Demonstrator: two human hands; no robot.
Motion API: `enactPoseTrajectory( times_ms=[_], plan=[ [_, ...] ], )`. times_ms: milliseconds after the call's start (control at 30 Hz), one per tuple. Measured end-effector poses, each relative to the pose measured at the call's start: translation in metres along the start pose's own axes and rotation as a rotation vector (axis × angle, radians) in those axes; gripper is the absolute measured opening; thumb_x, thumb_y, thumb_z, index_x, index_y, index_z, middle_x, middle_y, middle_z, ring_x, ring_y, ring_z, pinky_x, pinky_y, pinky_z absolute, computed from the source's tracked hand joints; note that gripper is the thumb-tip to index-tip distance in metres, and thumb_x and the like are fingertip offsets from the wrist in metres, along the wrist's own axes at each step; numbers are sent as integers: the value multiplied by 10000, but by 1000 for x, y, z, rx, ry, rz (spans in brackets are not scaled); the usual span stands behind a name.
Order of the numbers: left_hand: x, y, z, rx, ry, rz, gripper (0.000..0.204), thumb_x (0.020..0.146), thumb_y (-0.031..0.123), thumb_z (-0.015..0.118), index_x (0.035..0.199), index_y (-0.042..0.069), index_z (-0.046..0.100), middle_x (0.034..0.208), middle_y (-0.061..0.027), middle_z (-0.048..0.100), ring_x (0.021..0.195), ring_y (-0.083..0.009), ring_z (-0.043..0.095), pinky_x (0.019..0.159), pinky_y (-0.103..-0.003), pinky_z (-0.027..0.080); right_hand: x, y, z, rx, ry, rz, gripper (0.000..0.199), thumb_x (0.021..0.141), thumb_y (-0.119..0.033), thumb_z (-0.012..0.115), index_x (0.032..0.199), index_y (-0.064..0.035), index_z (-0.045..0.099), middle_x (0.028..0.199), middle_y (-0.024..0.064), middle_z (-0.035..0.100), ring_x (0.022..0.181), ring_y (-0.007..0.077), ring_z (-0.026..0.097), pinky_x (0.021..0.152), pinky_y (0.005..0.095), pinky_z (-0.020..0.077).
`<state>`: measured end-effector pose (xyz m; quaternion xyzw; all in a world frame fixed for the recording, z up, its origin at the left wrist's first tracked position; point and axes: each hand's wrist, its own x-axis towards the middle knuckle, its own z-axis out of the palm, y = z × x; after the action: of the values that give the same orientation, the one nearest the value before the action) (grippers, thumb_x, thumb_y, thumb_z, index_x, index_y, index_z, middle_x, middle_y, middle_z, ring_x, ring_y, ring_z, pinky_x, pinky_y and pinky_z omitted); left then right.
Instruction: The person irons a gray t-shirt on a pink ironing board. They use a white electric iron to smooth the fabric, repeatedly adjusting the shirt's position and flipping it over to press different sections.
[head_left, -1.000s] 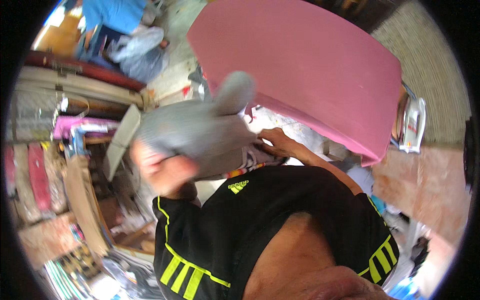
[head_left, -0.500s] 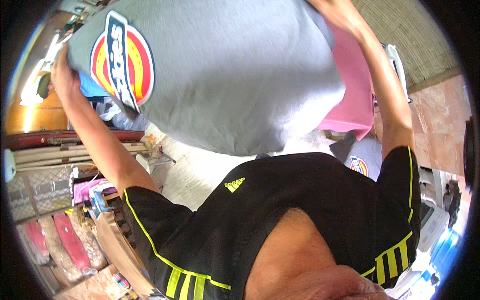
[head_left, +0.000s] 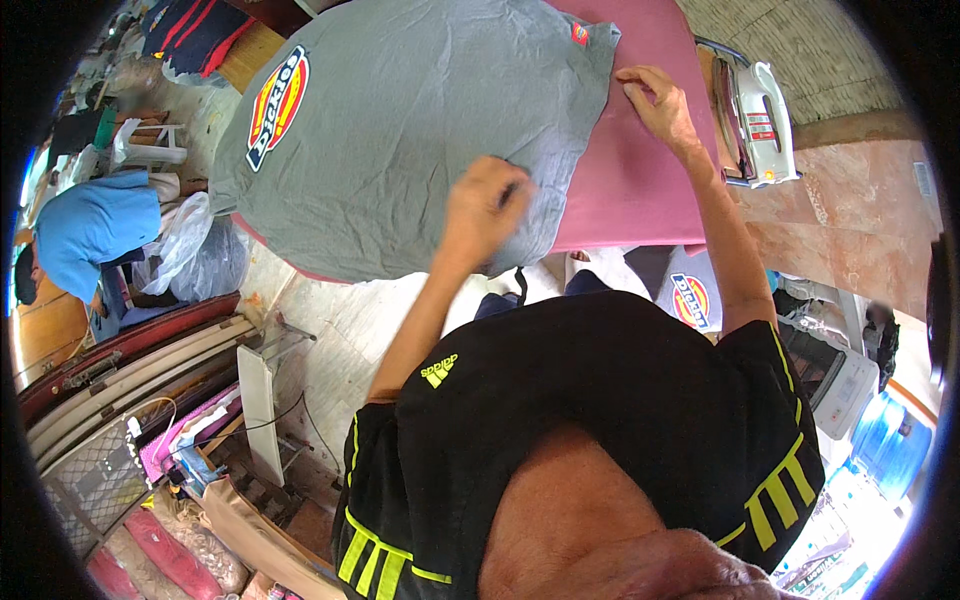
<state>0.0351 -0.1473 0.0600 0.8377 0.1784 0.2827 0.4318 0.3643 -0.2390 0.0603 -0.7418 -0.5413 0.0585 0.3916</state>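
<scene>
A grey shirt (head_left: 400, 140) with a red, yellow and dark blue logo patch lies spread over a pink-covered ironing board (head_left: 665, 190), its surface lightly wrinkled. My left hand (head_left: 485, 212) is over the shirt's near part, fingers curled and slightly blurred, with nothing visible in them. Past the shirt's right edge, my right hand (head_left: 655, 105) is over the pink cover, fingers apart and holding nothing. A small red tag (head_left: 579, 34) shows at the shirt's far right corner. At the board's right end stands a white iron (head_left: 765, 125), nearest to my right hand.
A person in a blue shirt (head_left: 95, 225) bends at the left beside clear plastic bags (head_left: 200, 250). Folded boards (head_left: 130, 345) and a small white table (head_left: 260, 415) are at lower left. A second grey cloth with a logo (head_left: 688, 290) hangs beneath the board's right side.
The grey shirt, held up and spread between both raised hands before, now lies on the board. Both hands have let go; the left has come in toward the middle, the right lower.
</scene>
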Motion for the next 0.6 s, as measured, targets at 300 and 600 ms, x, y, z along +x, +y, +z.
enactPoseTrajectory(
  times_ms=[300, 600],
  plan=[
    [1, 21, 73, 716, 72, 186, 284, 805, 368, 735, 973, 144, 696, 1029, -99, 615, 931, -340, 571, 771, -470, 461, 28, 16, 32, -100, 152, -218, 449, 779, -107, 632, 1219, -186, 668, 1250, 94, 629, 1160, 303, 595, 987, 411, 504],
    [15, 14, 49, 359, -120, -46, 72, 942, 135, 616, 968, 74, 645, 935, -66, 589, 873, -231, 533, 731, -360, 415, 27, 16, 37, -64, 347, -62, 131, 780, -255, 654, 852, -196, 747, 999, 34, 669, 937, 285, 652, 828, 421, 543]
  ],
)
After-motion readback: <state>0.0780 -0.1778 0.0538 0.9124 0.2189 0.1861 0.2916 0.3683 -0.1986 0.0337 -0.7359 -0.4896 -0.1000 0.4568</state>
